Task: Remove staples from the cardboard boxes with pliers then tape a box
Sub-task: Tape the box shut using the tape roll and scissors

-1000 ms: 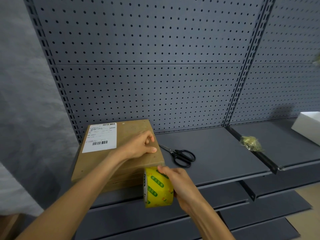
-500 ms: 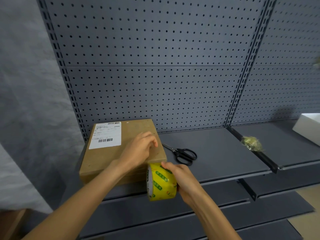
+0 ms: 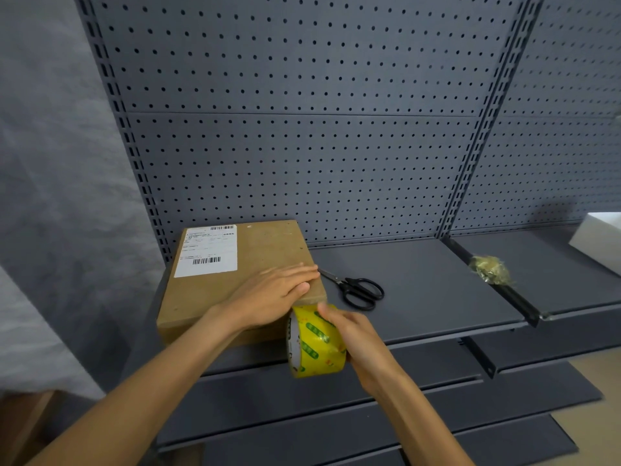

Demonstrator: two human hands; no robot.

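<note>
- Scissors (image 3: pixel 359 290), black-handled, lying flat on grey shelf (image 3: pixel 420 280) just right of cardboard box (image 3: pixel 255 264), blade tips touching or almost touching box's right edge near left hand's fingertips.
- Crumpled wad of used tape (image 3: pixel 491 271) resting on dark divider rail between this shelf and next one to the right, well apart from box.
- White box (image 3: pixel 601 243) at far right on neighbouring shelf, partly cut off by frame edge.
- Cardboard box at left end of shelf, back edge close against pegboard panel (image 3: pixel 302 146), white shipping label (image 3: pixel 208 252) on rear left of top face.
- Left hand (image 3: pixel 272 294) flat on box's top near front right corner, fingers straight and pressing down, gripping nothing.
- Right hand (image 3: pixel 353 334) wrapped around yellow tape roll (image 3: pixel 314 341), fingers curled over its outer face, thumb at top near box's front right corner.
- Tape roll standing on edge against box's front face, hanging past shelf's front lip.
- Open shelf surface between scissors and tape wad; lower shelves stepping out below front lip.
- Grey fabric wall (image 3: pixel 50 163) left of box.
</note>
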